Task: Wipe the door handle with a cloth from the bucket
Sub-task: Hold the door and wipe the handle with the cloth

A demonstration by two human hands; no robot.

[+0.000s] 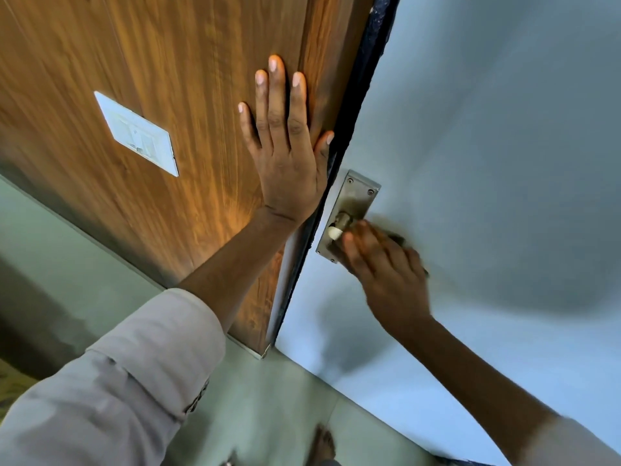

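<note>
A metal door handle (342,223) on a steel backplate (356,193) is mounted on the pale grey door (487,146). My right hand (383,270) covers the lever and is blurred. A dark cloth (400,238) shows only as a blurred edge past the knuckles, pressed under that hand. My left hand (285,146) lies flat, fingers spread, on the brown wooden panel (168,62) left of the door's black edge. No bucket is in view.
A white switch plate (137,134) is set in the wooden panel. The black door edge (349,129) runs between panel and door. Greenish floor (268,415) lies below, with a bare foot (324,445) near the bottom edge.
</note>
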